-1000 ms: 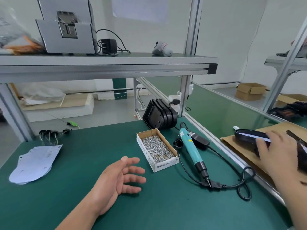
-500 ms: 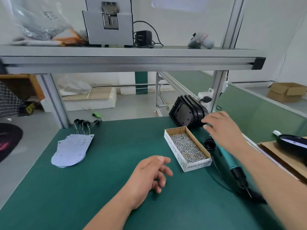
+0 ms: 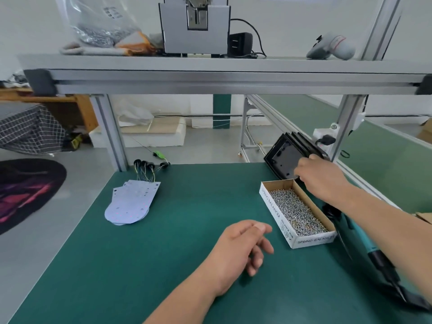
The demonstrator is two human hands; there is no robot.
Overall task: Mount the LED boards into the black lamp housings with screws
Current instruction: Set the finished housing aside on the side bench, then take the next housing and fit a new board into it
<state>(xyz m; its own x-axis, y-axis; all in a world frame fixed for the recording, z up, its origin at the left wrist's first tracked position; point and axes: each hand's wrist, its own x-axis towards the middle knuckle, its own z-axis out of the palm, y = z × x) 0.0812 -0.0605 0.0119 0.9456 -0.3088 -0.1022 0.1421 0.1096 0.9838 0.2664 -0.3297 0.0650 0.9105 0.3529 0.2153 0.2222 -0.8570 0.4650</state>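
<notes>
A stack of black lamp housings (image 3: pixel 284 157) leans on edge at the back right of the green bench. My right hand (image 3: pixel 320 178) grips the front housing, fingers curled over its right edge. My left hand (image 3: pixel 243 246) rests on the mat in the middle, fingers loosely curled and holding nothing. A pile of white LED boards (image 3: pixel 131 202) with wired black grommets lies at the left. An open cardboard box of screws (image 3: pixel 297 212) sits between my hands. A teal electric screwdriver (image 3: pixel 364 246) lies at the right, partly hidden by my forearm.
An aluminium shelf (image 3: pixel 210 76) spans overhead, carrying a grey machine (image 3: pixel 195 24), a bag of parts and a handheld tool. Frame posts (image 3: pixel 109 132) stand at the back corners. The screwdriver's black cable trails near the right front edge.
The view swung left. My right hand left the lamp on the cardboard at the right, crossed over the screwdriver and took hold of the front housing. My left hand's fingers curled in.
</notes>
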